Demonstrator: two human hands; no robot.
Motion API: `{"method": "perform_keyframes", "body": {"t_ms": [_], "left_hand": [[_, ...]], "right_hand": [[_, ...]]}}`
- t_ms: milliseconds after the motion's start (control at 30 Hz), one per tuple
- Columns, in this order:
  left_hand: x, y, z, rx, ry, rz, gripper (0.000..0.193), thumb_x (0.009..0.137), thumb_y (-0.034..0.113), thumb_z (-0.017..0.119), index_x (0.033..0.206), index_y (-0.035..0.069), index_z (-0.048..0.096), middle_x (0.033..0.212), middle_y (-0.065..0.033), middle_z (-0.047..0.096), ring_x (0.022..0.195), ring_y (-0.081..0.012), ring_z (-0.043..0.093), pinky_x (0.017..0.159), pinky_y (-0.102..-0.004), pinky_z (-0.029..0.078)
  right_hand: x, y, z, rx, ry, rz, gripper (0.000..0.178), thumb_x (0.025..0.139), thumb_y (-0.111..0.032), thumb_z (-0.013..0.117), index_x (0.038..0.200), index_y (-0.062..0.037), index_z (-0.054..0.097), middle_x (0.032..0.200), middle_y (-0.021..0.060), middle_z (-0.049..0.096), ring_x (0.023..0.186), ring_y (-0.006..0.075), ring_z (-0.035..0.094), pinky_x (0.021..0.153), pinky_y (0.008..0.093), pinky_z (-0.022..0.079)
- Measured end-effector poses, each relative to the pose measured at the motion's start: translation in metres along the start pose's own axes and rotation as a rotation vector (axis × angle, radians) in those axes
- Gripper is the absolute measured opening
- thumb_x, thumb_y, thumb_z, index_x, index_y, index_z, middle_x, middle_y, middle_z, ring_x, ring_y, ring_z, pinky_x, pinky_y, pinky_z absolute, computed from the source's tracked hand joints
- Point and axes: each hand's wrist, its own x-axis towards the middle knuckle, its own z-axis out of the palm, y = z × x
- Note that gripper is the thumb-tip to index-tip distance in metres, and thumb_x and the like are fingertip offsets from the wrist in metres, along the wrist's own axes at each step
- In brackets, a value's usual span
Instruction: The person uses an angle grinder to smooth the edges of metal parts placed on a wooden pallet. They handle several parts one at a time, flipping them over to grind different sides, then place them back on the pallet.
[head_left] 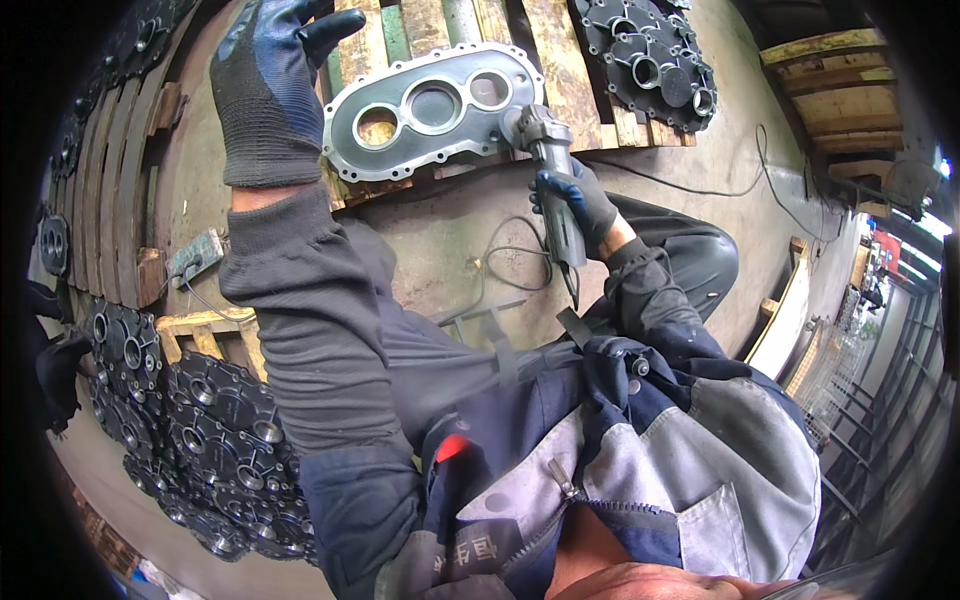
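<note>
My right hand [590, 205], in a blue and dark grey work glove, is wrapped round the body of a grey angle grinder [563, 235]. The grinder's head meets the right end of a grey metal cover plate [470, 128], or stands just over it; which, I cannot tell. This oblong plate has three round openings and a rim of bolt holes, and lies on a wooden pallet [425, 28]. Left of the plate is my left hand [268, 95], gloved alike and apparently holding nothing. One finger stretches out to the right; the other fingertips are partly cut off by the view's top edge.
Black castings [655, 65] sit on the pallet's right part. More are stacked on the floor at lower left [225, 430]. A slatted pallet [105, 190] and a power strip [195, 258] lie at left. Cable [690, 188] runs across the floor.
</note>
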Motion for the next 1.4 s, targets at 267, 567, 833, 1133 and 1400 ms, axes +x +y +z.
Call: {"method": "perform_keyframes", "body": {"t_ms": [267, 567, 833, 1133, 1400], "left_hand": [[-0.001, -0.004, 0.003, -0.016, 0.029, 0.019, 0.032, 0.111, 0.020, 0.057, 0.130, -0.005, 0.066, 0.109, -0.0138, 0.073, 0.089, -0.0167, 0.072, 0.072, -0.0265, 0.060], [-0.002, 0.025, -0.010, -0.120, 0.290, 0.014, 0.033, 0.107, 0.031, 0.064, 0.125, 0.003, 0.066, 0.109, -0.0090, 0.070, 0.080, -0.0149, 0.063, 0.074, -0.0263, 0.056], [0.013, 0.017, -0.041, -0.169, 0.313, -0.022, 0.030, 0.109, 0.030, 0.062, 0.124, 0.004, 0.065, 0.109, -0.0074, 0.069, 0.087, -0.0150, 0.066, 0.077, -0.0263, 0.057], [-0.001, 0.038, -0.039, -0.081, 0.340, 0.057, 0.030, 0.109, 0.030, 0.061, 0.123, 0.003, 0.065, 0.112, -0.0092, 0.068, 0.097, -0.0166, 0.064, 0.085, -0.0284, 0.056], [0.001, 0.048, -0.038, -0.168, 0.466, -0.112, 0.033, 0.106, 0.031, 0.065, 0.125, 0.005, 0.066, 0.105, -0.0068, 0.069, 0.086, -0.0153, 0.063, 0.077, -0.0274, 0.055]], "right_hand": [[0.061, -0.033, 0.025, -0.345, 0.008, -0.116, 0.040, 0.092, -0.020, 0.078, 0.124, -0.0013, 0.061, 0.094, 0.0084, 0.071, 0.076, 0.0171, 0.070, 0.070, 0.0332, 0.060], [0.077, -0.039, 0.103, -0.283, -0.194, -0.107, 0.042, 0.092, -0.024, 0.080, 0.123, -0.0005, 0.065, 0.099, 0.0076, 0.072, 0.083, 0.0152, 0.069, 0.074, 0.0324, 0.059], [0.117, -0.045, 0.172, -0.389, -0.270, -0.091, 0.049, 0.094, -0.034, 0.079, 0.126, 0.0005, 0.065, 0.104, 0.0109, 0.073, 0.085, 0.0190, 0.072, 0.075, 0.0339, 0.060], [0.108, -0.042, 0.226, -0.806, -0.380, -0.136, 0.056, 0.090, -0.036, 0.080, 0.127, 0.0031, 0.065, 0.105, 0.0162, 0.074, 0.092, 0.0229, 0.072, 0.083, 0.0373, 0.059], [0.082, -0.025, 0.186, -1.113, -0.479, -0.247, 0.069, 0.083, -0.031, 0.084, 0.139, 0.0028, 0.062, 0.117, 0.0171, 0.074, 0.105, 0.0256, 0.070, 0.094, 0.0388, 0.055]]}}
